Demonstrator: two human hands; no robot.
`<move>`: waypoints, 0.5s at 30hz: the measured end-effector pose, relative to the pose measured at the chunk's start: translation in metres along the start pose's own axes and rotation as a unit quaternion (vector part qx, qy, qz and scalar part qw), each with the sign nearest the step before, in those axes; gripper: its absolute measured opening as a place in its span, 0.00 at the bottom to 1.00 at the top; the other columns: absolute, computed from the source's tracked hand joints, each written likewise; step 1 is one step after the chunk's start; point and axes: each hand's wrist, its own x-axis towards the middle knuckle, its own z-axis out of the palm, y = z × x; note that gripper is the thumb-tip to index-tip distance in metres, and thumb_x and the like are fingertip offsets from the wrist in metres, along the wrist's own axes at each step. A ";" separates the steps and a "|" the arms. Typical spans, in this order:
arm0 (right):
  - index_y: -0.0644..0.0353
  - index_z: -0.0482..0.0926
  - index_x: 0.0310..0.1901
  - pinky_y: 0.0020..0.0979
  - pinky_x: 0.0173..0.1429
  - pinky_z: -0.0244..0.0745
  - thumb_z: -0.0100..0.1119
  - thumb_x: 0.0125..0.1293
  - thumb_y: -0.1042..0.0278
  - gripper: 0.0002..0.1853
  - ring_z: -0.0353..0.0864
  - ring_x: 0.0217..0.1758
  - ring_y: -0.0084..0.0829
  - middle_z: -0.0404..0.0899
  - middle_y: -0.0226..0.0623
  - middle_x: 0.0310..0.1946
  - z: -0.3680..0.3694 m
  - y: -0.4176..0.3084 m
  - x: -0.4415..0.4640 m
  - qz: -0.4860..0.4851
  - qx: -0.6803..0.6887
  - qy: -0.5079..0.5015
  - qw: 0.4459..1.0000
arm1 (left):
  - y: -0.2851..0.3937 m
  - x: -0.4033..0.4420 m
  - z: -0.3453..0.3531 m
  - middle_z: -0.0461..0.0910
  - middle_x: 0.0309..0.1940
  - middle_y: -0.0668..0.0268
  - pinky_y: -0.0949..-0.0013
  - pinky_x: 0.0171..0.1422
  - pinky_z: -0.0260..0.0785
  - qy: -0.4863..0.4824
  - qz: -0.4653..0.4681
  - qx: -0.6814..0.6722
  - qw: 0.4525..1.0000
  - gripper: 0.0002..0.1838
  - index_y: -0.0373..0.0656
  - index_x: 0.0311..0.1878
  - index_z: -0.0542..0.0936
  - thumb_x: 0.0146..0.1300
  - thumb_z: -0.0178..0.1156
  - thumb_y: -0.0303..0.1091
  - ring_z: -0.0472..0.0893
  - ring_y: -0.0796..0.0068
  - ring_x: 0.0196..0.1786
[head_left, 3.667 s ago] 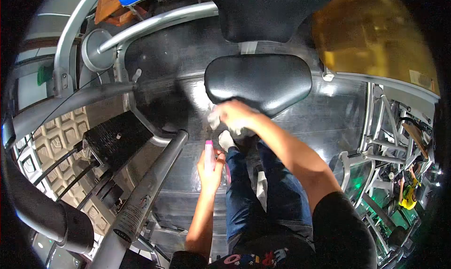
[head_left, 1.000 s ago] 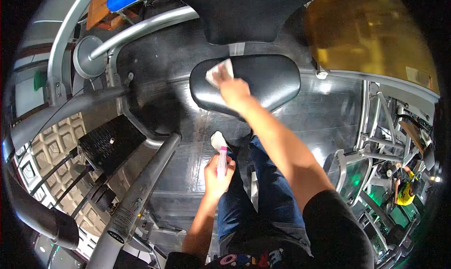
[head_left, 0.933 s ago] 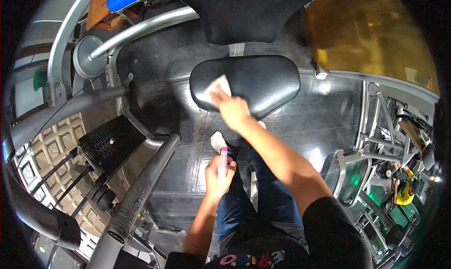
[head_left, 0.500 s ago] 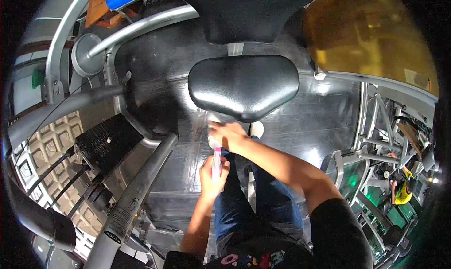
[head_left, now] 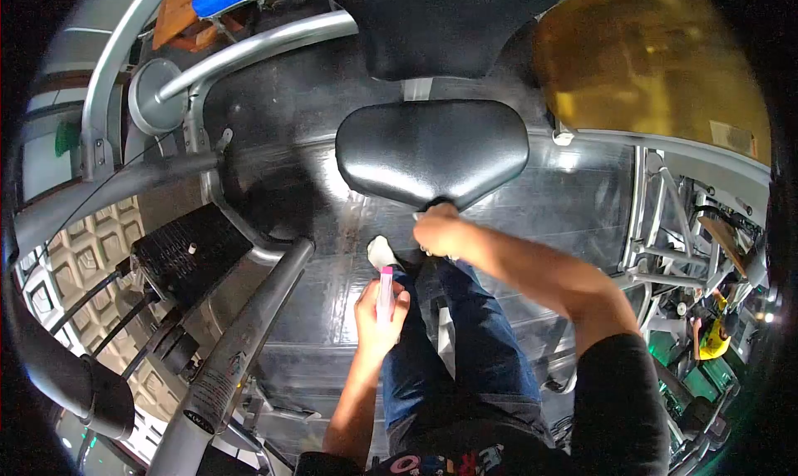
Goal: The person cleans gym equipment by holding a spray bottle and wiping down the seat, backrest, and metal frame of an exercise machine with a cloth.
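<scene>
My left hand (head_left: 380,314) is wrapped around a small pale bottle with a pink cap (head_left: 385,295), held upright above my left leg. My right hand (head_left: 440,229) is closed at the pointed front tip of the black padded seat (head_left: 432,147). A small whitish bit shows at its fingers, but what it holds is mostly hidden. Whether the fingers touch the seat's edge I cannot tell.
Beyond the seat is a black backrest pad (head_left: 440,27). A silver machine post (head_left: 241,335) and a weight stack (head_left: 191,247) stand at left. An amber panel (head_left: 652,69) is at upper right. A person in yellow (head_left: 713,341) is far right.
My right hand has moved right, from above my left foot to the seat's front tip. That white-socked foot is now uncovered. My left hand stays nearly in place with the bottle.
</scene>
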 end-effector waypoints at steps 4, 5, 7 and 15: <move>0.55 0.83 0.52 0.38 0.48 0.81 0.59 0.58 0.76 0.19 0.85 0.39 0.36 0.85 0.40 0.37 -0.054 0.082 -0.005 -0.200 0.414 0.117 0.880 | -0.007 -0.006 0.000 0.79 0.27 0.61 0.64 0.38 0.72 0.002 -0.007 -0.024 1.000 0.07 0.39 0.35 0.79 0.58 0.67 0.29 0.80 0.66 0.29; 0.52 0.79 0.59 0.38 0.47 0.81 0.52 0.63 0.78 0.23 0.81 0.33 0.32 0.78 0.40 0.35 -0.081 0.098 -0.019 -0.189 0.309 0.262 0.894 | -0.009 -0.006 -0.001 0.79 0.27 0.61 0.64 0.38 0.72 0.000 -0.010 -0.015 1.000 0.07 0.39 0.35 0.79 0.58 0.67 0.29 0.80 0.66 0.30; 0.46 0.69 0.70 0.39 0.35 0.82 0.34 0.67 0.82 0.32 0.72 0.20 0.28 0.66 0.34 0.20 -0.096 0.133 0.002 -0.077 0.593 0.171 0.783 | -0.007 -0.004 0.001 0.79 0.27 0.61 0.64 0.38 0.72 -0.001 -0.009 -0.004 1.000 0.07 0.39 0.35 0.79 0.58 0.67 0.29 0.80 0.66 0.30; 0.54 0.63 0.72 0.46 0.44 0.87 0.52 0.63 0.74 0.33 0.88 0.40 0.51 0.54 0.52 0.77 -0.033 0.035 0.000 0.195 0.091 0.332 0.918 | 0.012 0.012 0.009 0.79 0.28 0.60 0.64 0.38 0.72 0.001 0.011 -0.016 1.000 0.07 0.39 0.36 0.79 0.57 0.68 0.29 0.80 0.65 0.30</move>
